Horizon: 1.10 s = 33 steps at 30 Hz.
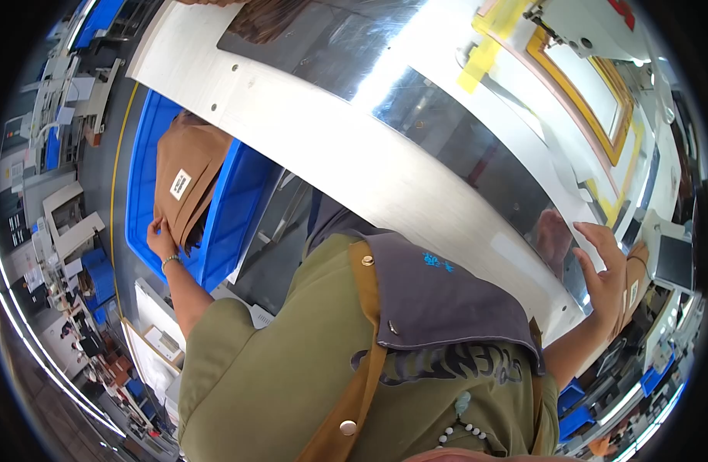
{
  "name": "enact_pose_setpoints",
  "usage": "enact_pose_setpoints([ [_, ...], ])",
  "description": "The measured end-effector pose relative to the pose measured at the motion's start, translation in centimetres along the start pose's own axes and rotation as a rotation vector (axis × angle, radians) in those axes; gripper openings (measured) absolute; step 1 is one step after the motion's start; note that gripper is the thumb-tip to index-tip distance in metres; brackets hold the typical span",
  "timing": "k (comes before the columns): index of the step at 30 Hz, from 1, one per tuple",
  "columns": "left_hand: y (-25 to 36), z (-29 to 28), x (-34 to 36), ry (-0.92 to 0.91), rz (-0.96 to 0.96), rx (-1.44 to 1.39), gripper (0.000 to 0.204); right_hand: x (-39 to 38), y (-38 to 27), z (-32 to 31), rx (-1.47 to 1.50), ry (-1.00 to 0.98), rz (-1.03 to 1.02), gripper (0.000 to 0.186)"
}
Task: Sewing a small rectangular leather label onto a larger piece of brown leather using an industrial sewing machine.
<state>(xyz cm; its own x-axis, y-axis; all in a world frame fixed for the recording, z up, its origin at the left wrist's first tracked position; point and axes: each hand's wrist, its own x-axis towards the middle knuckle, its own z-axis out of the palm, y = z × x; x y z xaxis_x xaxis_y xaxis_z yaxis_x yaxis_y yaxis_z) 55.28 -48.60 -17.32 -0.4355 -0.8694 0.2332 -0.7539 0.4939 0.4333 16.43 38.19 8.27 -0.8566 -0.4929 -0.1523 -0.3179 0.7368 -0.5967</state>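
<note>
My left hand (162, 239) reaches into a long blue bin (229, 208) at the left, its fingers closed at the lower edge of a brown fabric piece (169, 158). A small white label (180, 184) with dark print sits on that piece. More brown pieces lie layered under and beside it in the bin. On the right, my right hand (602, 271) is raised near the table's edge, thumb and fingers apart, holding nothing. Just beyond it are other brown pieces (636, 281) with white labels, partly hidden by my hand and forearm.
A pale table (308, 131) with a shiny metal plate (462, 154) curves across in front of me. At the far right stands a white sewing machine (592, 27), near a yellow-edged frame (617, 138). Dark brown material (265, 17) lies at the table's far side.
</note>
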Motion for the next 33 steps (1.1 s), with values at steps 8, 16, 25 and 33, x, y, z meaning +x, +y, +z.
enact_pose_setpoints([
  [8, 14.0, -2.0, 9.3, 0.727, 0.579, 0.434, 0.055, -0.9, 0.5, 6.4, -0.060, 0.202, -0.121, 0.047],
  [16, 60.5, 4.8, -10.7, -0.323, 1.610, -0.507, 0.044, -3.9, 0.4, 9.3, -0.149, 0.378, -0.206, 0.031],
  [25, 74.2, 10.7, -25.0, -0.744, 1.824, -0.762, 0.056, -3.6, 0.0, 7.9, -0.158, 0.625, -0.093, 0.030],
  [33, 78.2, 16.0, -25.3, -1.290, 1.486, -0.955, 0.043, -3.4, 2.0, 6.0, -0.247, 0.730, -0.024, 0.022],
])
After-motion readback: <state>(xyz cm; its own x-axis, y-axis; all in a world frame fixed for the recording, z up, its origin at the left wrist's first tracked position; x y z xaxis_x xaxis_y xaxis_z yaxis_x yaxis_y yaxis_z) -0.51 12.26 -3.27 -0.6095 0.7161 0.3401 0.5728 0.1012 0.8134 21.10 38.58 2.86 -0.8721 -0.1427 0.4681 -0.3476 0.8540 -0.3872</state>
